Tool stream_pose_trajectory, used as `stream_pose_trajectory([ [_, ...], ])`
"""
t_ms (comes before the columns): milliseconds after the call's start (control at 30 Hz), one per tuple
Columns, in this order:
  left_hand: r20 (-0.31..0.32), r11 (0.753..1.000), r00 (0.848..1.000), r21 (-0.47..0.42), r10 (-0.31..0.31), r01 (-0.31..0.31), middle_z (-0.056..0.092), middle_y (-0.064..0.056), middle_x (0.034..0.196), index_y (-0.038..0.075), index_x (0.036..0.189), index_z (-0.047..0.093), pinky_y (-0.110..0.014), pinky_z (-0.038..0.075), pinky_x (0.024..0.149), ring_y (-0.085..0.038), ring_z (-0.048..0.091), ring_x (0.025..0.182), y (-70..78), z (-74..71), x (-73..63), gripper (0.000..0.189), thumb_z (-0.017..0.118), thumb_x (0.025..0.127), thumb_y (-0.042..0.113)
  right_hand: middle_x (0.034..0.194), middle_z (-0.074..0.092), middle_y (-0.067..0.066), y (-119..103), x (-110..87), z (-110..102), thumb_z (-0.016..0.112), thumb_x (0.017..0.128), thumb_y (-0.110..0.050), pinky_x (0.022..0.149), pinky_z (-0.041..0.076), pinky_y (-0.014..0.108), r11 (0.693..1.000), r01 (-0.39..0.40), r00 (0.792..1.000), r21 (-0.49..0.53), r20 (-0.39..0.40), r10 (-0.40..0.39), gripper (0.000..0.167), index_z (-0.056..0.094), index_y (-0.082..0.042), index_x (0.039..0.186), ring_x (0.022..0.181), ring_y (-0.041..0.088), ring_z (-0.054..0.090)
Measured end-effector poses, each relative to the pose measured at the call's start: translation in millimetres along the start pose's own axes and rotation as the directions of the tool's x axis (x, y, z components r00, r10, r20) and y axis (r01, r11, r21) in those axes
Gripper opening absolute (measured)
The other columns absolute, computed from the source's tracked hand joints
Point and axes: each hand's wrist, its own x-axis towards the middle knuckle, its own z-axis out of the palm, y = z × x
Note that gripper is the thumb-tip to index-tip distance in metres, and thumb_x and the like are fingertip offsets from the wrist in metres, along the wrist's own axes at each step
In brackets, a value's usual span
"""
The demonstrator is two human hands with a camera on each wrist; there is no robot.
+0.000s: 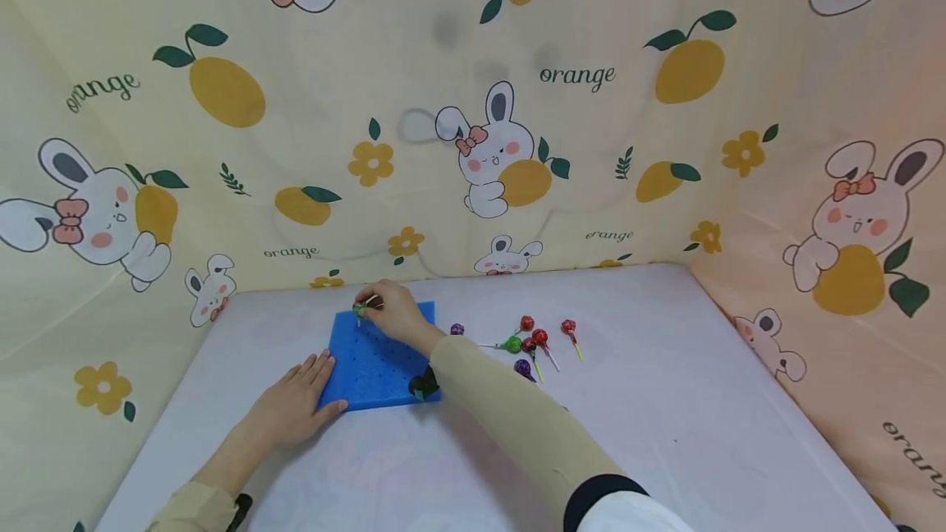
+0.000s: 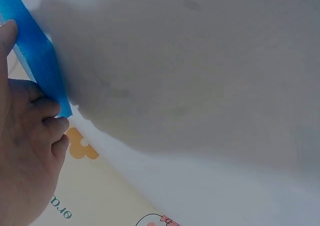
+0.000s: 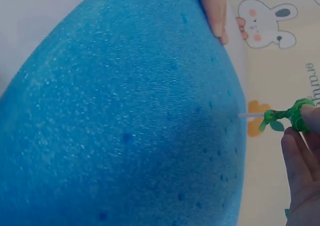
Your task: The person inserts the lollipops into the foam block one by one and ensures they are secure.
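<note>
A green lollipop (image 3: 298, 117) is pinched by the right hand (image 1: 395, 314) over the hole-dotted blue board (image 1: 373, 368), whose edge is touched by the outstretched left hand (image 1: 292, 404).

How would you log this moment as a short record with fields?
left hand: touches the edges of a flat blue foam board
right hand: pinches a round green-wrapped lollipop over the board's far-left part
white stick: points toward the board; whether inserted is unclear
board surface: dotted with small holes
loose items: round red-, green- and purple-wrapped lollipops, right of the board
</note>
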Motion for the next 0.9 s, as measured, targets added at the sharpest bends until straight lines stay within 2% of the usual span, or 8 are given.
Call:
stream_pose_trajectory([
  [533,0.003,1.000,1.000,-0.002,0.005,-0.005,0.038,-0.033,0.159,-0.013,0.151,0.041,-0.063,0.035,0.118,-0.051,0.038,0.147,2.1,-3.9,-0.5,0.082,0.059,0.103,0.050,0.123,0.068,-0.001,0.0,-0.8,8.4,0.068,0.103,-0.017,0.090,0.056,0.021,0.997,-0.042,0.999,-0.059,0.006,0.043,0.020,0.075,-0.018,0.122,0.106,0.008,0.066],
  [900,0.008,1.000,1.000,-0.003,0.006,-0.006,0.039,-0.034,0.158,-0.013,0.151,0.043,-0.063,0.036,0.117,-0.051,0.039,0.146,5.4,-8.8,-1.5,0.083,0.059,0.103,0.053,0.124,0.068,-0.003,0.6,-0.8,11.1,0.067,0.104,-0.017,0.089,0.056,0.019,0.997,-0.023,1.000,-0.072,0.006,0.023,0.022,0.075,-0.018,0.125,0.107,0.008,0.067],
])
